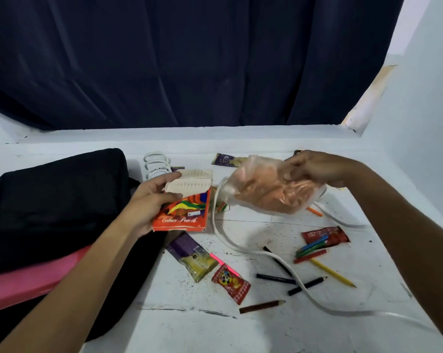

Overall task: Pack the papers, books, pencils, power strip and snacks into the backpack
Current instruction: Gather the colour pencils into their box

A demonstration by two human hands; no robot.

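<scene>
Black backpack [55, 194], orange pencil box [182, 215] with rainbow stripes, navy curtain [189, 59].

dark curtain [189, 59], white wall [424, 98], white table [240, 327]

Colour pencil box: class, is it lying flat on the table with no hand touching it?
No: the left hand holds the colour pencil box tilted up off the table, its flap open.

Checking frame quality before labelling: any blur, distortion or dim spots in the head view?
Head view: wide-angle bend at the edges; the snack bag in the right hand is motion-blurred; the black backpack is dim, lacking detail; the colour pencil box in the left hand reads fairly sharp.
</scene>
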